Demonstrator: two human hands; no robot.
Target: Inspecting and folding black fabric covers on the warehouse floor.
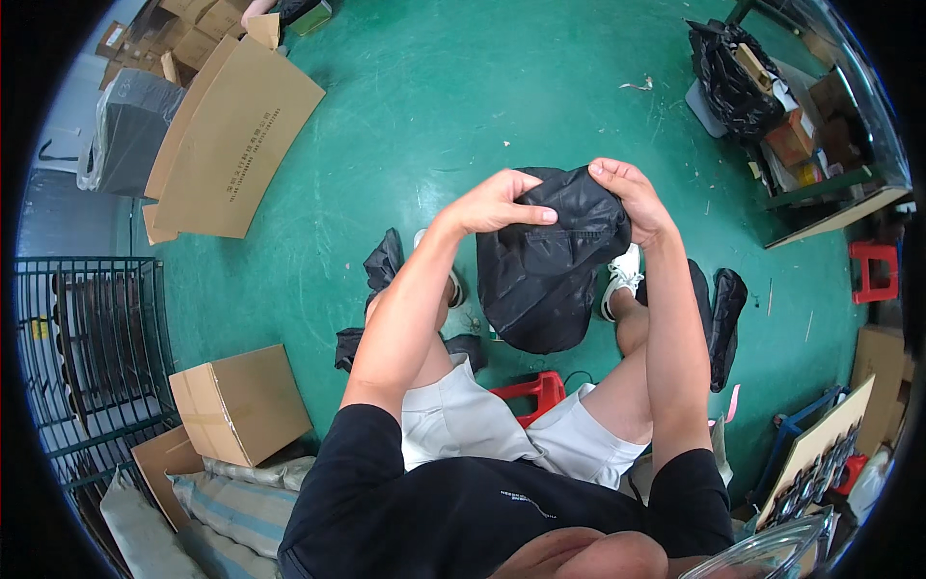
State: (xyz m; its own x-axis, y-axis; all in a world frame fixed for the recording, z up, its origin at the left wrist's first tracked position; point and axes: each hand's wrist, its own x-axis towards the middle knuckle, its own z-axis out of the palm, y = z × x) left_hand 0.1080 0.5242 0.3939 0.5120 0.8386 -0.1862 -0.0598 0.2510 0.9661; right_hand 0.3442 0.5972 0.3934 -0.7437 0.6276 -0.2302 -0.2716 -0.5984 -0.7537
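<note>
A black fabric bag or cover (pixel 545 275) hangs between my two hands, in front of my knees. At its upper left edge, my left hand (pixel 502 205) pinches the cloth, with the thumb lying across the front. My right hand (pixel 635 198) grips the upper right corner between thumb and fingers. The cloth is creased and sags below the hands; whether anything is inside cannot be seen. More black fabric pieces lie on the floor, some by my left foot (pixel 384 259) and a long one (pixel 727 318) to the right of my right leg.
Under me is a red stool (pixel 535 396). A large open carton (pixel 241 135) stands far left, a smaller cardboard box (pixel 241 405) near left beside a dark wire rack (pixel 92 338). Far right are a black plastic bag (pixel 738 87), a loaded shelf and a red stool (pixel 873 272).
</note>
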